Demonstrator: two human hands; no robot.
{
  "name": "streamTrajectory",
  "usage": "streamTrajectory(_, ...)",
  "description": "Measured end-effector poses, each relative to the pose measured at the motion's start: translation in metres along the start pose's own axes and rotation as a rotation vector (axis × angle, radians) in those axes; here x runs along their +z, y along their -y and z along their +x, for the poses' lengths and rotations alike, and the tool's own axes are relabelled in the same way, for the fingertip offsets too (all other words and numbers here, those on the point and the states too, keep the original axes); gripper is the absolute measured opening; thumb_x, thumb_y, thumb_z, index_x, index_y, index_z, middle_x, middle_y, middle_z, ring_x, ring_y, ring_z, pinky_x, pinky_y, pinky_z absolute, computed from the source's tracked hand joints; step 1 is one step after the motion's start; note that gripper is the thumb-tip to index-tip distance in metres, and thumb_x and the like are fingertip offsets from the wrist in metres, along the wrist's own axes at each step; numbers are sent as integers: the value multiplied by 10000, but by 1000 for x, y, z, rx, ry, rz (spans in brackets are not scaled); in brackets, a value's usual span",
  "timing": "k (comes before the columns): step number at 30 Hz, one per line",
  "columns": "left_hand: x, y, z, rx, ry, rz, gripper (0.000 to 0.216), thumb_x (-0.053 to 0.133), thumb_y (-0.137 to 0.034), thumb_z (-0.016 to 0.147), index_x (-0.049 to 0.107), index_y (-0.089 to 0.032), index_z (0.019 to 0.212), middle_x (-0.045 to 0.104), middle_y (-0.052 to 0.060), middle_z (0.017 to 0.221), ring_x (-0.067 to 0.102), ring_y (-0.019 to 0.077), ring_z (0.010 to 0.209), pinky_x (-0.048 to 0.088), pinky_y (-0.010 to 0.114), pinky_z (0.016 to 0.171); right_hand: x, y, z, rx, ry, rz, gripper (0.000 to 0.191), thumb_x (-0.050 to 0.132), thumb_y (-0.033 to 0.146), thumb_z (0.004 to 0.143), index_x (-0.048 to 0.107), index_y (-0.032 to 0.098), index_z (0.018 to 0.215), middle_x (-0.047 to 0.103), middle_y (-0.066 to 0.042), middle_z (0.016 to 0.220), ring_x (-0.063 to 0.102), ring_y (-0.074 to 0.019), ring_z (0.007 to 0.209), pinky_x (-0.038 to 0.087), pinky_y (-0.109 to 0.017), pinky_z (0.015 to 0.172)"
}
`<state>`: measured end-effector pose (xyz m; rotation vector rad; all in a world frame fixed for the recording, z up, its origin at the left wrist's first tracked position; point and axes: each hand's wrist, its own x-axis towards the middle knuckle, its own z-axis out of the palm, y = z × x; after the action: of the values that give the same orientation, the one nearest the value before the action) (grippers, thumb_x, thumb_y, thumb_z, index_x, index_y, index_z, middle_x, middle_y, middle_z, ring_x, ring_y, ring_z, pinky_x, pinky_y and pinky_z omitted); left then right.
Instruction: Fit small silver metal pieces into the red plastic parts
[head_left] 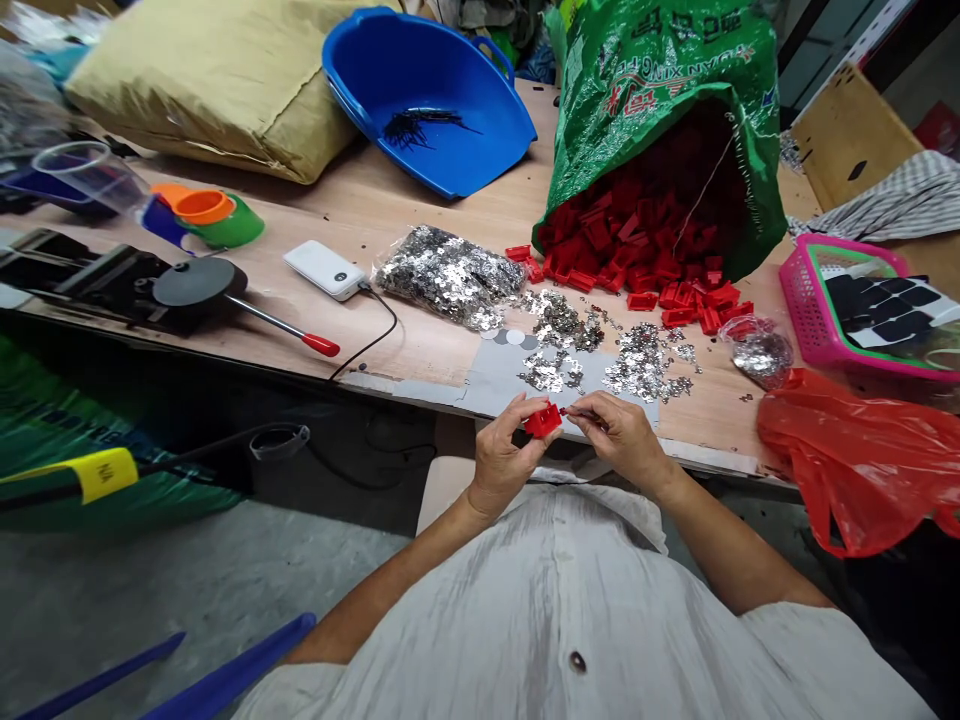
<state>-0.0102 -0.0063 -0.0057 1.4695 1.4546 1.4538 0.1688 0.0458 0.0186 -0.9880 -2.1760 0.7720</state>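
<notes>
Pinching red clip — left hand (right hand touching).

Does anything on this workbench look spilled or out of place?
The green sack lies tipped on its side, red plastic pieces spilling from its mouth onto the table. Small silver parts lie scattered loose beside them. The left hand holds one.

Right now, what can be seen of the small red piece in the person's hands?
The small red piece looks like glossy moulded plastic, blocky, matching the red parts spilling from the green bag. It is held in the air before the near edge of the table. The left hand pinches it between thumb and fingers; the right hand, pinched shut, meets its right side. Finer detail is unreadable.
</notes>
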Motion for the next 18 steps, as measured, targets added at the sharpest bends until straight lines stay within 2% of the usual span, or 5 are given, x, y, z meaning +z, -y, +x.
streamTrajectory(6,1,-6,1,61,12,2,304,775,-205,721,703,-250,1014,749,25,1065,703,228,999,410,484,1115,4,-3,-1,-52,47,4,132,497,228,950,627,237,971,667,-55,882,616,-182,808,486,-310,732)
streamTrajectory(12,4,-9,-4,2,4,-46,305,794,-222,703,711,-254,994,751,39,1059,688,253,1053,439,474,1095,7,1,0,-16,56,106,166,494,273,957,656,242,974,659,-64,902,604,-192,859,489,-336,772)
streamTrajectory(15,5,-5,-8,-37,-37,-102,335,802,-216,695,704,-249,1014,743,52,1090,651,263,1135,476,455,1060,4,-2,-1,78,78,253,184,509,316,952,674,235,964,635,-55,919,581,-178,841,469,-312,747)
streamTrajectory(18,6,-3,-10,-65,-42,-130,350,810,-209,683,702,-248,1014,739,57,1103,632,270,1167,480,453,1053,3,-8,-3,249,71,395,203,533,382,935,653,224,978,621,-28,906,527,-139,720,426,-272,659)
